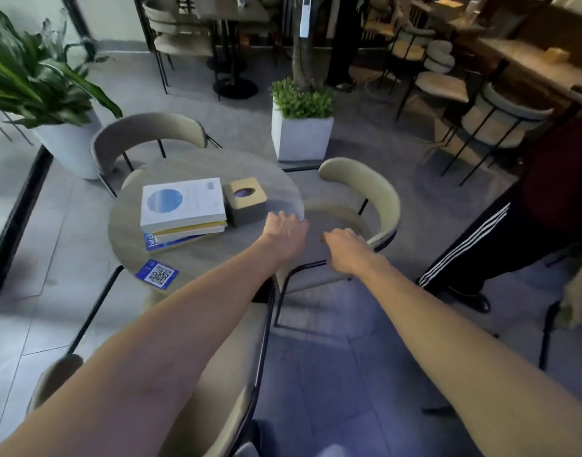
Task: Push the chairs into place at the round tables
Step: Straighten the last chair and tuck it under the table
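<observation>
We reach both arms toward the beige chair (365,199) on the right side of the round table (197,258). Our left hand (284,230) hovers over the table's right edge, fingers loosely spread, gripping nothing. Our right hand (344,250) sits by the chair's near armrest; grip unclear. Books (184,211) and a tissue box (245,199) lie on the table.

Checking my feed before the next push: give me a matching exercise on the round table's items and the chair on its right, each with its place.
Things:
1. stack of books
2. tissue box
3. QR code card
4. chair on the right

Places:
A. at the table's near edge
B. just beyond both hands
C. centre-left of the tabletop
D. right beside the books

Pairs: 1-C, 2-D, 3-A, 4-B
</observation>
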The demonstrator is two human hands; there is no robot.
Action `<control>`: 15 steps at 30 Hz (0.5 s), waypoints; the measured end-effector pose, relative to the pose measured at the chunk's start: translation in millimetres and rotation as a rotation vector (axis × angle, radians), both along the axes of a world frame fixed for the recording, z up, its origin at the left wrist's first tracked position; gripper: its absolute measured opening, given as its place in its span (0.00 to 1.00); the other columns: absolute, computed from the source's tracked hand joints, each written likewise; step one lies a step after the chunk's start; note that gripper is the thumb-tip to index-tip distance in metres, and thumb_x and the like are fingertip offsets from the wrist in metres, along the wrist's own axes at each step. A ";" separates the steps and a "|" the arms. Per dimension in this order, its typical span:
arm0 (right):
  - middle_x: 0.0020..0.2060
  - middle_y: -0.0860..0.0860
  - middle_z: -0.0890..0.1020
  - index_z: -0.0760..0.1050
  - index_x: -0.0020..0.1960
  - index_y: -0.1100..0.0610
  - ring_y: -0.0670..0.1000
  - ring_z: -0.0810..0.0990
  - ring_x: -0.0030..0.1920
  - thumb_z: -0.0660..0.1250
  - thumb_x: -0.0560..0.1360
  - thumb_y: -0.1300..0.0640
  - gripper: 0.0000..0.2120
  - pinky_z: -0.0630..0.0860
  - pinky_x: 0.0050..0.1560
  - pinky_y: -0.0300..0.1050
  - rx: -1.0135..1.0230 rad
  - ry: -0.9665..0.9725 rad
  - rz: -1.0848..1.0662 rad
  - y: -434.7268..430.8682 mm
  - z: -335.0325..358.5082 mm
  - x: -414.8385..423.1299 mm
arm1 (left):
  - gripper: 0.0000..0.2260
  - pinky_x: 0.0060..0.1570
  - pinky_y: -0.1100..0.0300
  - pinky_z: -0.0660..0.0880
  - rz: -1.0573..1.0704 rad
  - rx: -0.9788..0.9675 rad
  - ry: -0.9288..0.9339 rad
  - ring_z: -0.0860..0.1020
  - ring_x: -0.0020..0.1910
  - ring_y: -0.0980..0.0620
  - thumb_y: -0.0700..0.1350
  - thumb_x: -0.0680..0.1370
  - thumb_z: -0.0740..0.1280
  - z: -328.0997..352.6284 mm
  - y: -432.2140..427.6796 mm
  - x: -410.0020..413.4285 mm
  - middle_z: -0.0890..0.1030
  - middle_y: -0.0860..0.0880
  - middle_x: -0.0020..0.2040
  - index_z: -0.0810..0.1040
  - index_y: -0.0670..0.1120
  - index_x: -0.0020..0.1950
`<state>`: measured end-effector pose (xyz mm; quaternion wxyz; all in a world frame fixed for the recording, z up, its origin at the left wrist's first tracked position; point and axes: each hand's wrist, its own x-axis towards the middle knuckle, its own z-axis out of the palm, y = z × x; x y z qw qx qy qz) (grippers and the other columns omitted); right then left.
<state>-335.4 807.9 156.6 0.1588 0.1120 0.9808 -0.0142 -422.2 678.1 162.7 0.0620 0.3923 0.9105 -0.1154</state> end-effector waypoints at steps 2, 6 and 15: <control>0.63 0.56 0.74 0.68 0.73 0.54 0.60 0.69 0.66 0.62 0.75 0.65 0.26 0.71 0.58 0.55 0.008 -0.011 0.015 36.0 -0.6 -19.2 | 0.16 0.56 0.49 0.68 0.007 -0.004 0.011 0.72 0.62 0.42 0.47 0.80 0.58 -0.9 34.1 -19.4 0.75 0.45 0.64 0.72 0.50 0.67; 0.63 0.56 0.74 0.69 0.71 0.54 0.59 0.70 0.65 0.65 0.75 0.64 0.25 0.74 0.59 0.56 0.033 -0.034 0.066 110.3 -6.9 -69.0 | 0.15 0.54 0.50 0.68 0.058 -0.009 0.021 0.72 0.63 0.42 0.45 0.81 0.57 -5.9 99.5 -57.1 0.75 0.45 0.64 0.74 0.49 0.66; 0.59 0.56 0.76 0.72 0.68 0.50 0.60 0.73 0.64 0.60 0.75 0.66 0.23 0.74 0.60 0.57 -0.010 -0.029 0.368 220.3 -13.2 -181.0 | 0.18 0.59 0.52 0.68 0.353 -0.050 -0.004 0.72 0.66 0.44 0.48 0.80 0.60 -14.3 203.7 -123.6 0.73 0.47 0.67 0.69 0.52 0.70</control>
